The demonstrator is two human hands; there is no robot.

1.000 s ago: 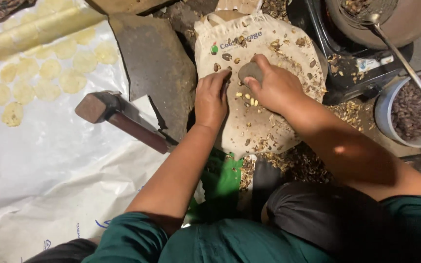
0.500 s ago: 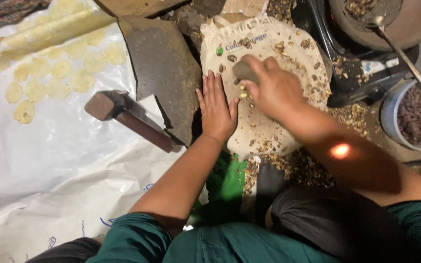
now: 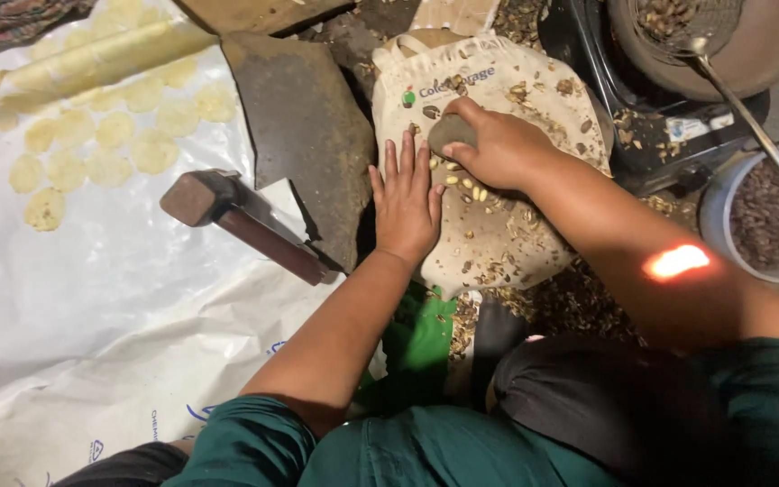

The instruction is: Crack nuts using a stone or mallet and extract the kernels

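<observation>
Gripping a smooth grey stone in the closed right hand, now lowered onto pale kernels; left hand flat, holding nothing, moved just left of them on the cream cloth bag.

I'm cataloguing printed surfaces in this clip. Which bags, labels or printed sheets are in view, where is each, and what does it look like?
Cloth bag: beige, spread flat under both hands, green round logo and dark lettering near its top, strewn with nuts and shell bits.
Plastic sheet: white, crinkled, left of the person, small blue marks near its lower edge.
Label: pale strip on the black stand at upper right, too small to make out.
</observation>
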